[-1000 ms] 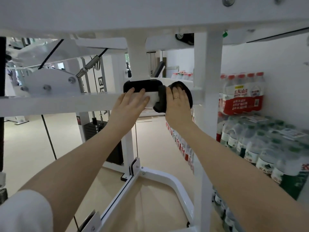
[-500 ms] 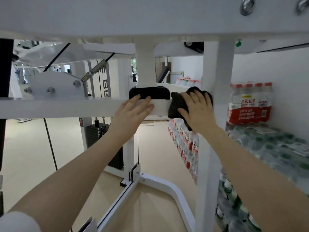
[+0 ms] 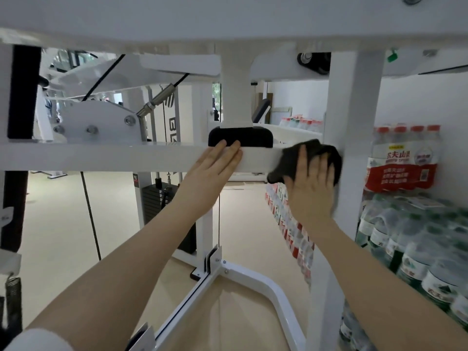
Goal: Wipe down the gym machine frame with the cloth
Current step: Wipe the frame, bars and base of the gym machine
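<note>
a dark cloth [image 3: 312,158] bunched up against the white bar [image 3: 101,157] of the gym machine frame, right where the bar meets the tall white post [image 3: 352,138]; under the right hand [image 3: 312,183], pressed flat on it, fingers straight and a little spread, fingertips [image 3: 302,154] up on the cloth; cloth sticking out above the fingers and to the left of the palm.

just left of that, the left hand [image 3: 215,171] lying flat on the same bar, fingers straight and close together, tips touching the lower edge of a black pad [image 3: 250,136]; pad sitting on top of the bar, under a short white column [image 3: 236,102].

further out, a thin black cable [image 3: 90,211] hanging down on the left; a black weight stack [image 3: 154,201] behind the left arm; a curved white foot [image 3: 266,282] of the machine on the pale floor [image 3: 55,236].

on the right, packs of water bottles [image 3: 402,160] with red labels stacked by the wall; more bottles [image 3: 417,254] with green caps below them.
</note>
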